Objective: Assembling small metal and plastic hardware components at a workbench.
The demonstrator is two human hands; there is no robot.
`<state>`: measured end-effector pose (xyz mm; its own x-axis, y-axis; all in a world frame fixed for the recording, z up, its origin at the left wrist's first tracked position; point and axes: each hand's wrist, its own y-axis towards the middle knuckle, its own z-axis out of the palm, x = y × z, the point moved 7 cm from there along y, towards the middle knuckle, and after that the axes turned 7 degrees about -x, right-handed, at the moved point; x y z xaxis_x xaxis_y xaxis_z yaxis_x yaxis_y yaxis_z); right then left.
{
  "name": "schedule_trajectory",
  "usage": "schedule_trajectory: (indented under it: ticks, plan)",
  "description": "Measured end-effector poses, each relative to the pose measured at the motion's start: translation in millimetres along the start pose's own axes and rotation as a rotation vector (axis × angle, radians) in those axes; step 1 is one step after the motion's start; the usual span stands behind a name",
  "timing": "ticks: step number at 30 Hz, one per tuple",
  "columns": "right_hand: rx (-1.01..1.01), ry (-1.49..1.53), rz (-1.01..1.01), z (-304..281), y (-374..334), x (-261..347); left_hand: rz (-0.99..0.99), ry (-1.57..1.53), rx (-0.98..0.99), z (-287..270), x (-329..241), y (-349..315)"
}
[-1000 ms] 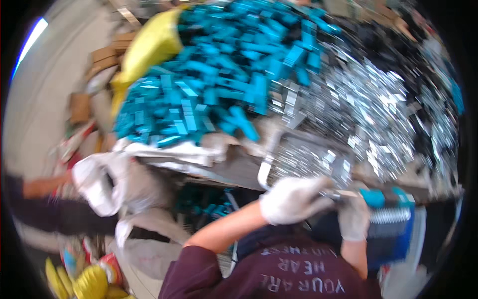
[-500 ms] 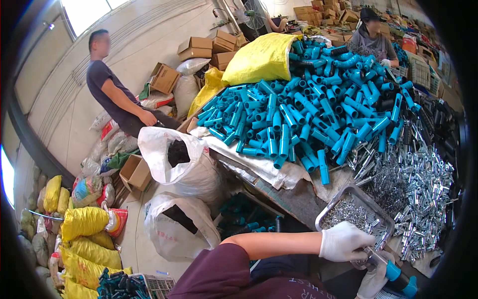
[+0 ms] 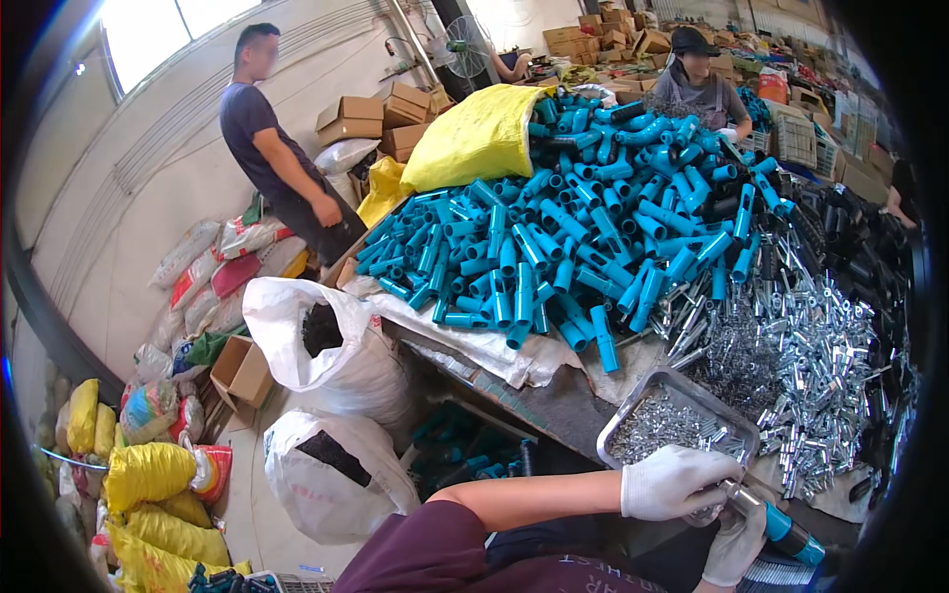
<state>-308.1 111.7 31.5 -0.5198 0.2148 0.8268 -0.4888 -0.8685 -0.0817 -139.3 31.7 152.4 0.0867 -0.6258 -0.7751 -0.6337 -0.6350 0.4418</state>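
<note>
My left hand (image 3: 672,482), in a white glove, has its fingers closed at the silver metal end of a teal-and-black handle (image 3: 786,537). Below it, my right hand (image 3: 735,549), gloved too, wraps around the same handle's metal and teal part. The handle slants down to the right, its teal tip pointing away from my hands. Just beyond my left hand lies a metal tray (image 3: 615,423) of small silver parts. The gloves hide where the metal end meets the fingers.
Teal tube parts (image 3: 593,237) are heaped on the table, with a yellow sack (image 3: 470,138) behind. Silver metal pieces (image 3: 820,385) pile at the right. White sacks (image 3: 331,474) stand left of the table. One person (image 3: 282,148) is at the left; another (image 3: 697,84) sits beyond the heap.
The view has shifted a little, so the table and heap sit further left. Both hands stay on the handle. The person at the left has shifted closer to the wall of sacks.
</note>
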Motion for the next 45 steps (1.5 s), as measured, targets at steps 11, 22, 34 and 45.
schedule_trajectory:
  ticks: [11, 22, 34, 45]
  plan:
    - [0.248, -0.290, -0.443, 32.2, -16.8, 33.6, -0.814, -0.600, 0.592, 33.7, 45.7, -36.2]
    - [0.001, 0.200, 0.222, 25.9, -9.8, -9.0, -0.088, 0.116, 0.195, -3.6, 7.1, -12.4]
    - [0.415, -0.482, -0.283, 54.4, -17.4, 58.9, -0.697, -0.312, 0.400, 13.5, 27.3, -33.1]
    - [0.086, 0.165, 0.193, 38.7, -16.9, -5.1, -0.435, -0.034, 0.306, -2.5, 32.8, -12.3]
